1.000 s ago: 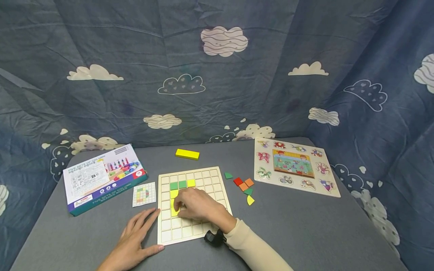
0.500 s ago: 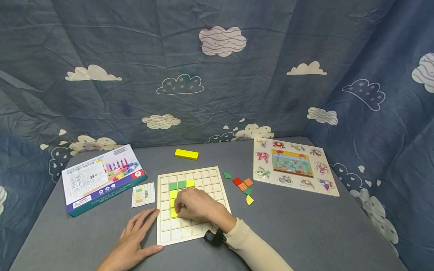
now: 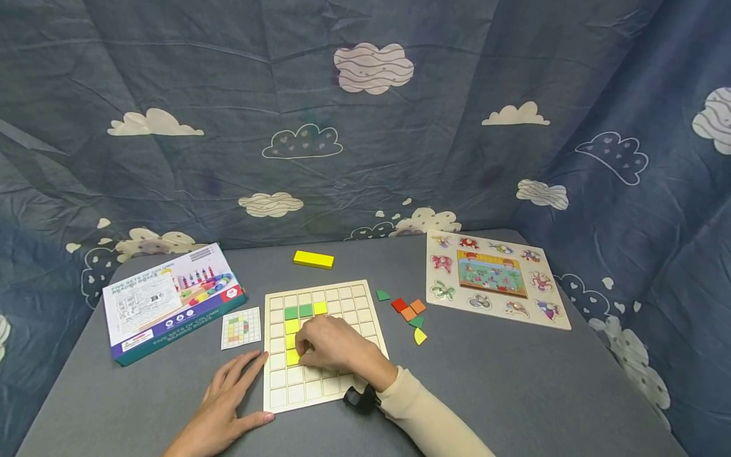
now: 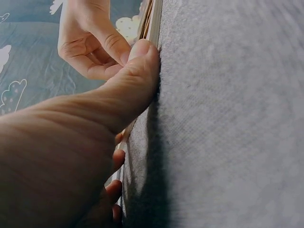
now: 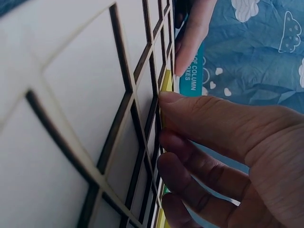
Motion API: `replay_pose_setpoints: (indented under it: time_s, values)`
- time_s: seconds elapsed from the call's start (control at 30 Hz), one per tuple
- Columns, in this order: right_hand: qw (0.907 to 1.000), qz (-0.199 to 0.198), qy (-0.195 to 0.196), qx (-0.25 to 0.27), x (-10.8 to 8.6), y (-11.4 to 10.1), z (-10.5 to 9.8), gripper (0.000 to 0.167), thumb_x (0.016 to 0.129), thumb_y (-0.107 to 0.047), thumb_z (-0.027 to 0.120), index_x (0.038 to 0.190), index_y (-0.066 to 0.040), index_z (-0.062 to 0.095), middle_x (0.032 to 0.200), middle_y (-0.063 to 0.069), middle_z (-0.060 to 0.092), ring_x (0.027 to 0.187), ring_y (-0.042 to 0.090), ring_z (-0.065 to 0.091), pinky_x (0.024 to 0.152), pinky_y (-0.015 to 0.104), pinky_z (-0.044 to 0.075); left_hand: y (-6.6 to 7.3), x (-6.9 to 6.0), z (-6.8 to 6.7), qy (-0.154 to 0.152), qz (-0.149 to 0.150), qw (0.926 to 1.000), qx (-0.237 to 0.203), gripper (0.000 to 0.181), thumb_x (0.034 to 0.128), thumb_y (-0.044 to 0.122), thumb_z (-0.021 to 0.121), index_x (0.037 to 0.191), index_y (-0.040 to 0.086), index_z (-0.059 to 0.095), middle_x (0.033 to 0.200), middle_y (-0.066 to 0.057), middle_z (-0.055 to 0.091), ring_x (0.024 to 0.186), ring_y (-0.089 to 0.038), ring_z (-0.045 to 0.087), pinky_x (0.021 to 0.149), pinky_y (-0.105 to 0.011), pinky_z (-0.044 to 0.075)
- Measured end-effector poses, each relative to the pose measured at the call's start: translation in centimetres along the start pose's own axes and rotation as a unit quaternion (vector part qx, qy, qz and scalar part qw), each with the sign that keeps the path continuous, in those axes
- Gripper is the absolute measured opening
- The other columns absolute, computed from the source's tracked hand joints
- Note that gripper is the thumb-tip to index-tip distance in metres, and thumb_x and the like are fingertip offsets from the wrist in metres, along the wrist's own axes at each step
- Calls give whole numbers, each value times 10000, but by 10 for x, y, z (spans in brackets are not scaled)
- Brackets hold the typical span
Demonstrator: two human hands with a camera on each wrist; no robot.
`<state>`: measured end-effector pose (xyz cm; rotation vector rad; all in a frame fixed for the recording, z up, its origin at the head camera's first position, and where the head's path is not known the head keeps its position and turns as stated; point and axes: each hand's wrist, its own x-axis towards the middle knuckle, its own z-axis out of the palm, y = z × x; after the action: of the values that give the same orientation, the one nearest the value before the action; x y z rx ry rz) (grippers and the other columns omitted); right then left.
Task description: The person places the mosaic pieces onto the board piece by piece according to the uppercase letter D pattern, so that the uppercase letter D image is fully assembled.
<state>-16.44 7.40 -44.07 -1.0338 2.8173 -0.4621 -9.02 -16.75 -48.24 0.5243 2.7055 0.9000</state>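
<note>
A wooden grid board (image 3: 280, 398) lies on the grey table. Green square tiles (image 3: 291, 313) and yellow square tiles (image 3: 292, 327) sit in its upper left cells. My right hand (image 3: 331, 344) is over the board, its thumb and curled fingers at the lowest yellow tile (image 3: 292, 357) of the left column. In the right wrist view the thumb and forefinger pinch that yellow tile (image 5: 167, 81) at the board's surface. My left hand (image 3: 225, 403) rests on the table with fingers spread. Its fingertips touch the board's left edge and its thumb the near left corner.
Loose red, orange, green and yellow pieces (image 3: 408, 313) lie right of the board. A pattern card (image 3: 241, 328) and a box (image 3: 171, 304) are at left. Behind the board lies a yellow block (image 3: 313, 259). A picture puzzle board (image 3: 497, 308) lies at back right.
The right fingers have shifted slightly at the lowest yellow tile, and more of that tile shows. The left hand stays in place.
</note>
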Motion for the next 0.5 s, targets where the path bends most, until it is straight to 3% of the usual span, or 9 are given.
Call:
replay_pose_setpoints:
  time_s: [0.5]
  values:
    - [9999,-122,-59,52,-1,3,-1,148,811,-161,776,724,-233,680,692,-168,562,640,-6,485,582,150,391,0,1,0,39,20,10000,15,983,785,622,739,1579,205,338,1589,-85,317,1401,-437,252,1027,-737,264]
